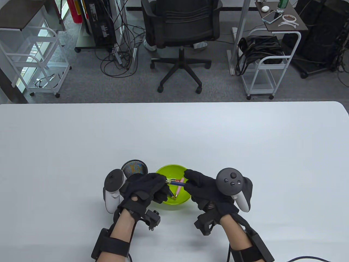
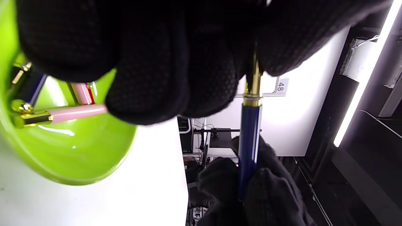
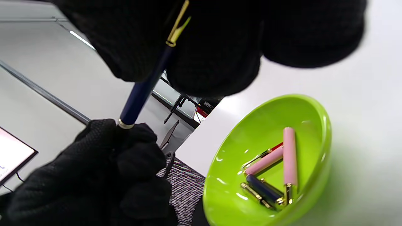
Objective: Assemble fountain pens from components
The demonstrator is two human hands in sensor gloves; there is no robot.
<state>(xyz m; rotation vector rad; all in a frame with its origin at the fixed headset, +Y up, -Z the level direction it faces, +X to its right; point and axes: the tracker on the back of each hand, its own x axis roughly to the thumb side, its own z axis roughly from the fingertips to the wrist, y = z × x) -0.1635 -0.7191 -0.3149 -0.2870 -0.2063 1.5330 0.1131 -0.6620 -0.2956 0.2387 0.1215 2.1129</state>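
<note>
Both hands hold one blue pen (image 1: 175, 182) above the green bowl (image 1: 163, 171), near the table's front edge. The left hand (image 1: 144, 188) has its fingers closed around the gold-trimmed end, where a gold collar (image 2: 252, 101) meets the barrel; the right hand (image 1: 203, 185) pinches the opposite end, its fingertips (image 3: 216, 62) pressed round the part bearing the gold clip (image 3: 177, 26). Whether the two sections are fully seated cannot be told — the gloves cover both ends.

The barrel is a slim, straight, glossy lacquered cylinder with polished metal fittings. Judged light and rigid, but slick against fabric gloves; the nib end is likely the delicate part. Best gripped on the barrel and cap bodies (not on the clip or nib), keeping the sections in line.

In the bowl — smooth, shiny plastic by appearance — lie pink pieces (image 3: 289, 155), a dark blue piece (image 3: 262, 188) and gold-coloured fittings. A dark mesh cup (image 1: 133, 167) stands just left of the bowl.
</note>
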